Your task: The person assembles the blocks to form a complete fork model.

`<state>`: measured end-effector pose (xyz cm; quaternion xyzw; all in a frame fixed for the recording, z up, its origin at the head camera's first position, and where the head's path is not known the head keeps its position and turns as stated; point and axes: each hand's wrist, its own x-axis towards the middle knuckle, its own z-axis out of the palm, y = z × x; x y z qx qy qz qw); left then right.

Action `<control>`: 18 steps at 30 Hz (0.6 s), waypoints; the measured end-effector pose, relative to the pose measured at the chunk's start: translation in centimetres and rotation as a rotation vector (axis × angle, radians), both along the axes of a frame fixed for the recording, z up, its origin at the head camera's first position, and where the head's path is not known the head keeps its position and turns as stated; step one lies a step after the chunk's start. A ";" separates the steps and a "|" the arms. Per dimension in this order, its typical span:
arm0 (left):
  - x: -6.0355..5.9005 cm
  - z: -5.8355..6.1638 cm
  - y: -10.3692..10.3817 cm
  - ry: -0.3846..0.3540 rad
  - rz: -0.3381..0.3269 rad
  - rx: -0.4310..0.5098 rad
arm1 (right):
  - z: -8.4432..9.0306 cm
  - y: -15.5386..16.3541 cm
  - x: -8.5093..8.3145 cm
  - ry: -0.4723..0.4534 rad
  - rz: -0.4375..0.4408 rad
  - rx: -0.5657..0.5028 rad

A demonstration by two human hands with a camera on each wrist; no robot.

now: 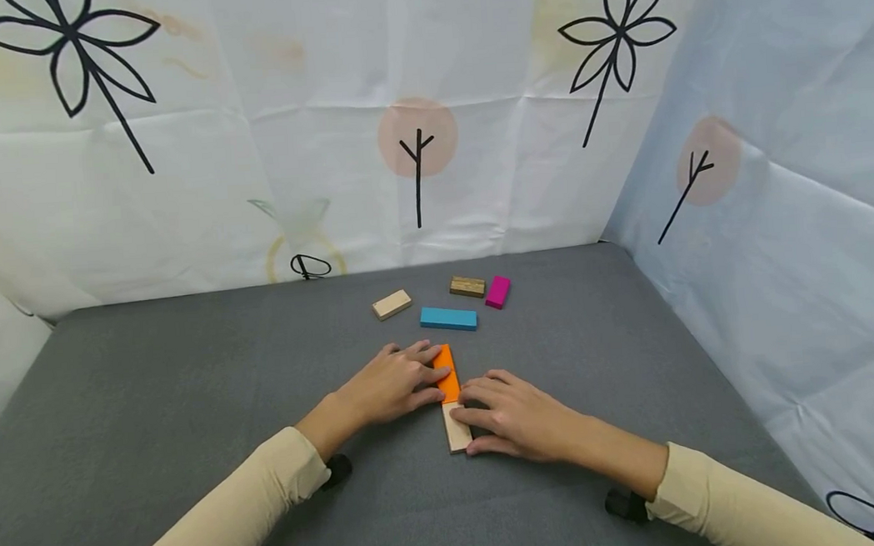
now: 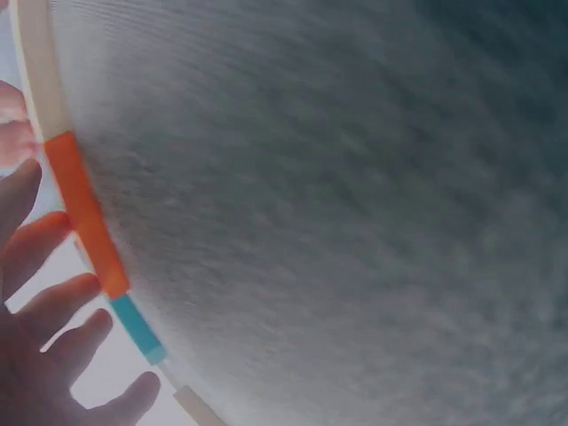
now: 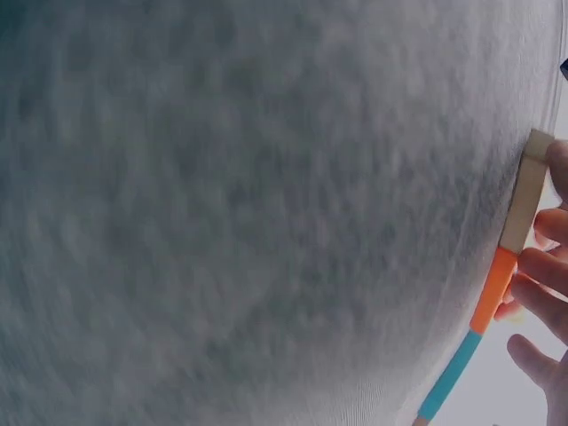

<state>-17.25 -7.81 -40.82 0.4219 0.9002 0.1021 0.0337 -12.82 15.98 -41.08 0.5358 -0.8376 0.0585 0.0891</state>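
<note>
An orange block (image 1: 447, 372) lies flat on the grey table (image 1: 189, 388), end to end with a light wooden block (image 1: 458, 432) nearer me. My left hand (image 1: 424, 378) rests its straight fingers on the orange block from the left. My right hand (image 1: 475, 428) touches the light wooden block from the right with loosely bent fingers, its thumb by the block's near end. In the left wrist view the left hand's fingers (image 2: 53, 293) lie beside the orange block (image 2: 84, 213). In the right wrist view the fingers (image 3: 546, 271) lie against the light block (image 3: 525, 191) and the orange block (image 3: 493, 288).
Beyond the hands lie a blue block (image 1: 448, 318), a second light wooden block (image 1: 391, 304), a dark wooden block (image 1: 467, 286) and a magenta block (image 1: 497, 292). Patterned sheet walls (image 1: 414, 141) close the table at the back and right.
</note>
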 end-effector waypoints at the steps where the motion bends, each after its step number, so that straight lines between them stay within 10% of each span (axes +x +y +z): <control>1: 0.1 0.1 0.0 -0.003 0.006 -0.004 | 0.1 0.1 -0.2 -0.010 -0.007 0.004; 18: 3.2 -0.2 0.9 0.109 -0.094 -0.067 | 0.3 2.5 -6.4 -0.203 -0.322 -0.002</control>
